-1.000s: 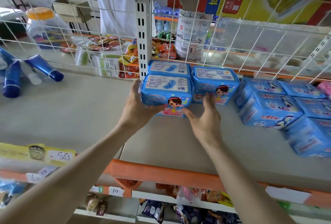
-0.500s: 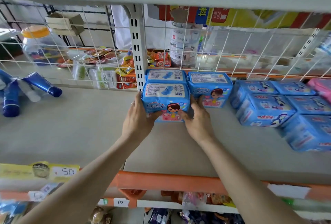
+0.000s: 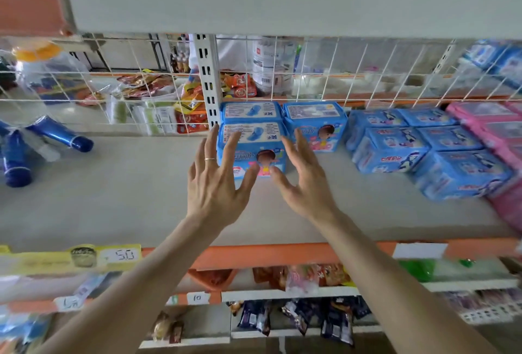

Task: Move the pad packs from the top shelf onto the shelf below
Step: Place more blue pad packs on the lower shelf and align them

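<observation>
Grey shelf (image 3: 118,201) with an orange front edge (image 3: 282,253), wire mesh backing (image 3: 339,71) behind it. Both hands are over the shelf, fingers spread wide, holding nothing. Left hand (image 3: 216,184) has a thin ring on one finger; its fingertips lie over the left side of the front pad pack (image 3: 255,146), though whether they touch it cannot be told. Right hand (image 3: 303,181) is splayed just to the right of that pack, thumb tip in front of its lower right corner. The front pad pack is blue with a cartoon face on its front and stands on the shelf, right in front of a second blue pack (image 3: 250,110) that sits against the upright post (image 3: 207,79). A third pack of the same design (image 3: 315,124) stands just beside these to the right. Further right, a cluster of blue packs of a different print (image 3: 423,153), some tilted, and pink packs (image 3: 491,127) at the far right edge. On the left end of the shelf, well apart from the packs, dark blue tubes (image 3: 60,133) lie on their sides. Yellow price strip marked 5.0 (image 3: 76,256) on the shelf edge at the left. Snack bags (image 3: 305,317) hang on the level underneath.
</observation>
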Available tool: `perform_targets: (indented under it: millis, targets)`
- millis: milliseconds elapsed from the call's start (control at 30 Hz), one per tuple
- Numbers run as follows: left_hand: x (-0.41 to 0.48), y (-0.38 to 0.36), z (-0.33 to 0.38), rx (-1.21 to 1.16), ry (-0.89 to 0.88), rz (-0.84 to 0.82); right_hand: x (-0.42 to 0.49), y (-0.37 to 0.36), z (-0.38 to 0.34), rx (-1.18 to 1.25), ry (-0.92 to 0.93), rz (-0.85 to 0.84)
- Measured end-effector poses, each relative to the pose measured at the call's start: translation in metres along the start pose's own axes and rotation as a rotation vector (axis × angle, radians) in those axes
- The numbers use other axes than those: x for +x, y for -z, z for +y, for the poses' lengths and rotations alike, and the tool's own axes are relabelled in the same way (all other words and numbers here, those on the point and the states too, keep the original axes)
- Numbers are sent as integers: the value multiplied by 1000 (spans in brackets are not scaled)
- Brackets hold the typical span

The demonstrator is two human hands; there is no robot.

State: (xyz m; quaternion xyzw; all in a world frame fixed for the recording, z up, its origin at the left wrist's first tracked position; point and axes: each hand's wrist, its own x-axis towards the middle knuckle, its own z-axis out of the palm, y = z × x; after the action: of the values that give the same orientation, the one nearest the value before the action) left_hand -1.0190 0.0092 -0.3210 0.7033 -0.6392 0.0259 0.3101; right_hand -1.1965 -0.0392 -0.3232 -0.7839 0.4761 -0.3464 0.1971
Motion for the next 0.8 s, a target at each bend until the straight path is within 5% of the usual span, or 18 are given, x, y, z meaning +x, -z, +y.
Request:
perform_targets:
  millis: [800]
  targets:
    - [-50,82,10,11,-205,-116,-79,46,-89,-29,1,51]
